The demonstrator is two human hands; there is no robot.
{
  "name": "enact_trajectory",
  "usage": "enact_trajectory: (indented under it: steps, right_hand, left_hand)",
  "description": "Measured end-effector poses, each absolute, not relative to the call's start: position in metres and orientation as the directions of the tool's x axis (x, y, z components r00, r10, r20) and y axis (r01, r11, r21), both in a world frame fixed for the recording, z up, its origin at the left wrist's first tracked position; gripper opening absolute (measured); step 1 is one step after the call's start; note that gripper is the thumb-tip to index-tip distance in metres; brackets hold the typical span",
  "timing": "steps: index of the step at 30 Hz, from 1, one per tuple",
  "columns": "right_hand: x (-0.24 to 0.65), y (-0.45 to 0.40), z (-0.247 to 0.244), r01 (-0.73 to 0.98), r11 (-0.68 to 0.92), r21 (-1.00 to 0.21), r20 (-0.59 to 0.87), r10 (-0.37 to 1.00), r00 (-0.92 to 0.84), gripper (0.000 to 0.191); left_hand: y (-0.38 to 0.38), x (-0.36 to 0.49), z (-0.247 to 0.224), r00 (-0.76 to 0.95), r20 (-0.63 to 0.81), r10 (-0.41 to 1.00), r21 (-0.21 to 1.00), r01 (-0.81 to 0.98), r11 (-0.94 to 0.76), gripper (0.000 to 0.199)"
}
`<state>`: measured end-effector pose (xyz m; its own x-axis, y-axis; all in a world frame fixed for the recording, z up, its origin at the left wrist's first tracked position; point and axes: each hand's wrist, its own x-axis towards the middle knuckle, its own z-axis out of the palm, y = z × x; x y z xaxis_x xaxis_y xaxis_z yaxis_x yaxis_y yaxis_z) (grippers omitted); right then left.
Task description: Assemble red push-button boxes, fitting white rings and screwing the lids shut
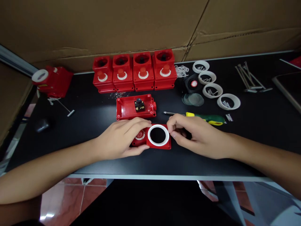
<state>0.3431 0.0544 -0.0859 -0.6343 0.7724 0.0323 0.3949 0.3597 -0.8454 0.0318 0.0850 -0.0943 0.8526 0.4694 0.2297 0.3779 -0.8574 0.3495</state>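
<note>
A red cover (167, 145) lies on the black table near its front edge, with a white ring (159, 144) seated around its round opening. My left hand (124, 138) grips the cover's left part, thumb at the front and fingers at the back, partly over a red button (140, 135). At the ring's right edge is my right hand (196, 135), its thumb and forefinger pinched together; whatever may be between them is too small to make out. Just behind the cover sits an open red box (124, 108) holding a black switch block (139, 105).
Several red housings (143, 73) stand along the cardboard wall. A green and yellow screwdriver (204, 118) lies behind my right hand. Clear discs (196, 99), white rings (232, 107) around screws and metal rods (250, 78) are at the right. Another red housing (61, 81) stands far left.
</note>
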Motion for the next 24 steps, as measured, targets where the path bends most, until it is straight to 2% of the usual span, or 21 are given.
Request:
enact_trajectory:
  steps: [8,11,13,18,24]
  right_hand:
    - [0.3426,0.0508,-0.0897,0.36,0.384,-0.85,0.087,0.778,-0.623,0.011]
    - [0.3423,0.0506,-0.0909,0.365,0.412,-0.835,0.105,0.77,-0.629,0.038]
    - [0.342,0.0516,-0.0903,0.359,0.464,-0.81,0.145,0.75,-0.645,0.046]
    - [0.3417,0.0549,-0.0885,0.306,0.549,-0.778,0.236,0.706,-0.668,0.032]
    - [0.3431,0.0533,-0.0904,0.324,0.516,-0.793,0.2,0.723,-0.661,0.031]
  left_hand:
    - [0.0848,0.0314,-0.0929,0.851,0.236,0.468,0.352,0.374,-0.858,0.045]
    - [0.0849,0.0306,-0.0929,0.848,0.227,0.479,0.356,0.386,-0.851,0.045]
    - [0.0852,0.0307,-0.093,0.848,0.222,0.481,0.357,0.388,-0.85,0.046]
    - [0.0857,0.032,-0.0931,0.854,0.23,0.467,0.344,0.378,-0.86,0.046]
    - [0.0852,0.0328,-0.0929,0.853,0.235,0.467,0.326,0.383,-0.864,0.043]
